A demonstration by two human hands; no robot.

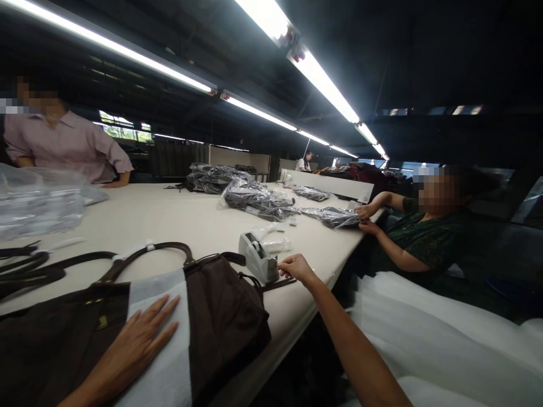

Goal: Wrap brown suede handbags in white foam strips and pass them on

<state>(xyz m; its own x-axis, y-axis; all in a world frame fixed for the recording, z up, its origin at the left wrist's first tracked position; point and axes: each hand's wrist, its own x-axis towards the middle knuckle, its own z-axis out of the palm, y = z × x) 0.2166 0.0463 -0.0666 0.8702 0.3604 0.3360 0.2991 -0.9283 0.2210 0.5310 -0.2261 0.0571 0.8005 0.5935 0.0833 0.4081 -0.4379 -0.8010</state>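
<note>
A dark brown bag (229, 316) lies on the pale table, its handles stretched out behind it. Across the bag runs a white sheet (173, 362), and my left hand (144, 339) rests flat on it with the fingers spread. Just beyond the bag stands a grey tape dispenser (258, 263). My right hand (297, 268) is at the dispenser's right end, thumb and forefinger pinched together; whatever is between them is too small to make out.
Plastic-wrapped dark bags (254, 198) lie farther back on the table (148, 212). Clear plastic (38, 198) is at left. A person in pink stands at the left; another person at right handles a wrapped bag (337, 217). White sheeting (424, 333) fills the lower right.
</note>
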